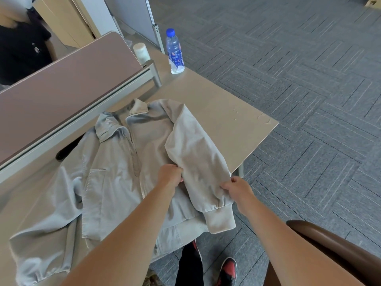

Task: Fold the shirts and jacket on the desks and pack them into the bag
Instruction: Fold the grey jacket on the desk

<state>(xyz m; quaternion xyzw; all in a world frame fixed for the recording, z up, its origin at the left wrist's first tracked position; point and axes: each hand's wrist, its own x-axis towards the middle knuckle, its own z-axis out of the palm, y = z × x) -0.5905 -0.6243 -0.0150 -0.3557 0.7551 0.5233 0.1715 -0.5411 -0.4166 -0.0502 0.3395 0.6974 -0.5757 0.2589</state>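
Pale grey zip jacket (115, 172) on tan desk (216, 104): collar toward blue-capped clear plastic bottle (174, 51), hem away. My left hand (170, 175) and right hand (237, 187) pinch its folded sleeve (198, 157).

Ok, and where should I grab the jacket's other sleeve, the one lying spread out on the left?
Pinch that sleeve near its gathered cuff, coming from the near left side. It lies flat, stretched away from the jacket body, so the cuff end is free and should swing across easily.
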